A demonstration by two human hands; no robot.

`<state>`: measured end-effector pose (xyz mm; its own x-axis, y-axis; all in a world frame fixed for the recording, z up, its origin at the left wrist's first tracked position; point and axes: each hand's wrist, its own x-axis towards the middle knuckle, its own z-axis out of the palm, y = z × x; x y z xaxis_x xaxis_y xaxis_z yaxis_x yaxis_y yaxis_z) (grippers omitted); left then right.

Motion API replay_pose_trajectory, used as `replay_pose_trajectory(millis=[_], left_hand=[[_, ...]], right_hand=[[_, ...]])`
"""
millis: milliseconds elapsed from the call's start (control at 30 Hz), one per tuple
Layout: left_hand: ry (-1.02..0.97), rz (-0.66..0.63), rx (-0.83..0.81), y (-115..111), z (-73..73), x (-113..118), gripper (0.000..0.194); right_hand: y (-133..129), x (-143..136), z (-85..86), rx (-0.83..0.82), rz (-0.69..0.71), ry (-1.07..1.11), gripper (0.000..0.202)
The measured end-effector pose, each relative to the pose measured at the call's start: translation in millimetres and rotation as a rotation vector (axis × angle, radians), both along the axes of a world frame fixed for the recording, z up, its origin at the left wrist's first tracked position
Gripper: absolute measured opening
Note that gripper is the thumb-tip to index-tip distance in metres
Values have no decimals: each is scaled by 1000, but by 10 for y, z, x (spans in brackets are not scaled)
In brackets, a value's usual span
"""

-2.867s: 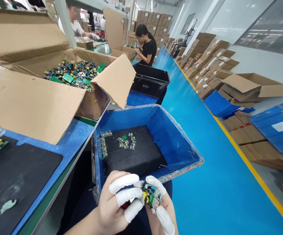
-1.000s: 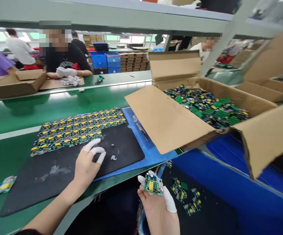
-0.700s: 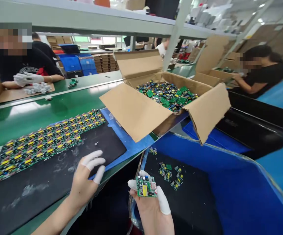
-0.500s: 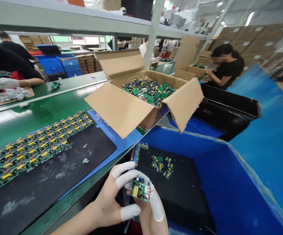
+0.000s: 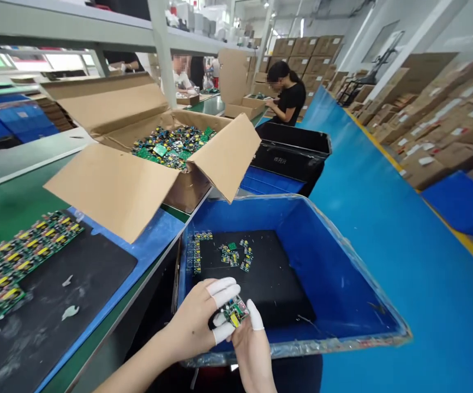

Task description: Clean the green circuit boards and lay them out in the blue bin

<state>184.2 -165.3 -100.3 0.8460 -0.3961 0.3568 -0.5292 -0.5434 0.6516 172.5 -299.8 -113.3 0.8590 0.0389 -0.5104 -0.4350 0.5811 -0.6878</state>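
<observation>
hands rejoined at circuit board

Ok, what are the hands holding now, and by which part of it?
A small circuit board, by its edges: left hand at its left side, right hand at its right; any contact behind it is hidden.

Green bench here: blue sheet down, blk mat on top of it, open box alongside. Mat's got PCBs in rows, plus two grey scraps. Down on the blue floor, cartons piled along R.
</observation>
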Motion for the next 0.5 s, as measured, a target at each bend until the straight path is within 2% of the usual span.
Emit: replay_pose_trajectory(millis=[67, 133, 233, 267, 333, 367, 433, 500], left_hand=[[61, -74, 212, -126, 6, 196, 51], [155, -80, 380, -263, -7, 412, 46], [251, -43, 506, -473, -130, 752, 34], [285, -28, 547, -544, -205, 863, 31], [359, 5, 624, -685, -399, 1072, 29], [397, 25, 656, -753, -514, 1169, 28], [467, 83, 697, -867, -771, 1348, 26], [527, 168, 712, -927, -1043, 1516, 25]], right_hand=[[-109, 102, -123, -84, 25, 44, 52], [-261, 221, -239, -161, 42, 87, 60], [-586, 386, -382, -271, 16, 81, 76], [-708, 426, -424, -371, 7, 58, 81], [-934, 481, -509, -718, 50, 42, 83], [-1022, 497, -551, -918, 116, 57, 79], [-1127, 518, -627, -1263, 366, 112, 68], [-1139, 536, -675, -1435, 643, 121, 59]])
